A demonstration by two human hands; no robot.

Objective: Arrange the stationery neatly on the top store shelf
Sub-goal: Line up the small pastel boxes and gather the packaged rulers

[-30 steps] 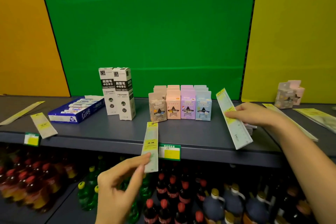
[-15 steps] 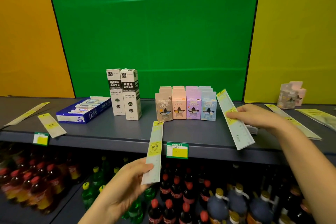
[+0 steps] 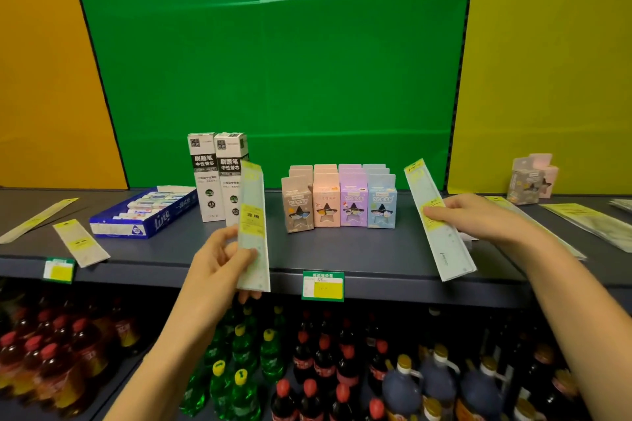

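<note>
My left hand (image 3: 219, 258) grips a packaged ruler (image 3: 253, 225) by its lower half and holds it upright in front of two tall white refill boxes (image 3: 219, 178). My right hand (image 3: 478, 219) holds a second packaged ruler (image 3: 439, 232) that lies slanted on the grey top shelf (image 3: 342, 253), its near end over the shelf edge. Between the rulers stand several small pastel boxes (image 3: 338, 202) in a row.
A blue tray of erasers (image 3: 143, 212) lies left of the refill boxes. More packaged rulers lie at the far left (image 3: 80, 243) and far right (image 3: 588, 219). Loose pastel boxes (image 3: 531, 179) stand at the right back. Drink bottles (image 3: 307, 369) fill the shelf below.
My left hand has lifted its ruler up and leftward, from below the shelf edge to upright in front of the refill boxes. My right hand stays on the other ruler.
</note>
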